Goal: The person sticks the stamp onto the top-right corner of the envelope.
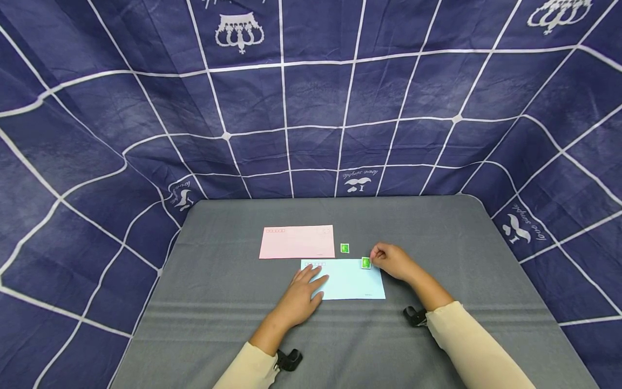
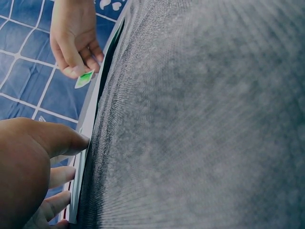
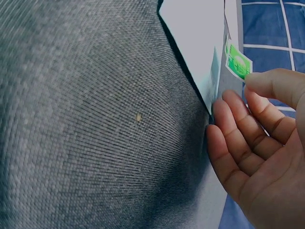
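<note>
A light blue envelope [image 1: 347, 283] lies on the grey cloth. On its left part rests my left hand [image 1: 301, 297], fingers spread and pressing it down. My right hand [image 1: 392, 260] pinches a green stamp [image 1: 366, 263] with a white border between thumb and index finger, over the envelope's upper right corner. In the right wrist view the stamp [image 3: 238, 62] is tilted and held by one corner, apart from the envelope [image 3: 195, 43]. The left wrist view shows the same stamp [image 2: 85, 79] raised above the surface.
A pink envelope [image 1: 297, 243] lies behind and to the left of the blue one. A second green stamp [image 1: 345, 248] lies just right of it. Blue curtains with white lines [image 1: 311, 97] stand around the grey table cloth [image 1: 218, 281].
</note>
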The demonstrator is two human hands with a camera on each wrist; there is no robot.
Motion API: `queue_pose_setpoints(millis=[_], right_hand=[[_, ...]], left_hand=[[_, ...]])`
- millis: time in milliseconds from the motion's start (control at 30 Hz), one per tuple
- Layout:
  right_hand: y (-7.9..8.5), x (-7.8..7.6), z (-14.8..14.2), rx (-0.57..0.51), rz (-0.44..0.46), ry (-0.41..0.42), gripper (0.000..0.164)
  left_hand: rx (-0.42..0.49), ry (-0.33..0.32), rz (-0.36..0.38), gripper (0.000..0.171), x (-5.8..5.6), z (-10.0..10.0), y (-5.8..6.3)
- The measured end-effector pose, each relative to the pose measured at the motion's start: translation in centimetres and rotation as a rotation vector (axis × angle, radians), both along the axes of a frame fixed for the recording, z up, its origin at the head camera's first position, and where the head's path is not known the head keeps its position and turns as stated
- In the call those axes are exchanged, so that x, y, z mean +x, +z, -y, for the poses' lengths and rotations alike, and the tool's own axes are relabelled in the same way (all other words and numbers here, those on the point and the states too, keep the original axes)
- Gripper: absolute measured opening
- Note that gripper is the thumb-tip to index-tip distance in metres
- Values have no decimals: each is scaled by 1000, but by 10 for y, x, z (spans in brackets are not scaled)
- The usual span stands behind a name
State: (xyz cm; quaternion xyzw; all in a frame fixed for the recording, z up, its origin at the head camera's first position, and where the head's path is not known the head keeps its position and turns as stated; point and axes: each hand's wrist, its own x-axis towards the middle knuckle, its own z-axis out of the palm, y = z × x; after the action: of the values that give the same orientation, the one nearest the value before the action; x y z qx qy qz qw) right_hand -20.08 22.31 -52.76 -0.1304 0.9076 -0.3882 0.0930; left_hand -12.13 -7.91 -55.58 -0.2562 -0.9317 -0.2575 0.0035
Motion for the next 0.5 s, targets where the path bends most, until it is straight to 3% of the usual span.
queue_pose_setpoints(millis=[500], right_hand=[[-2,-4,3,23,41,13,7]], left_hand=[[15,-7,-28,43,0,1,0]])
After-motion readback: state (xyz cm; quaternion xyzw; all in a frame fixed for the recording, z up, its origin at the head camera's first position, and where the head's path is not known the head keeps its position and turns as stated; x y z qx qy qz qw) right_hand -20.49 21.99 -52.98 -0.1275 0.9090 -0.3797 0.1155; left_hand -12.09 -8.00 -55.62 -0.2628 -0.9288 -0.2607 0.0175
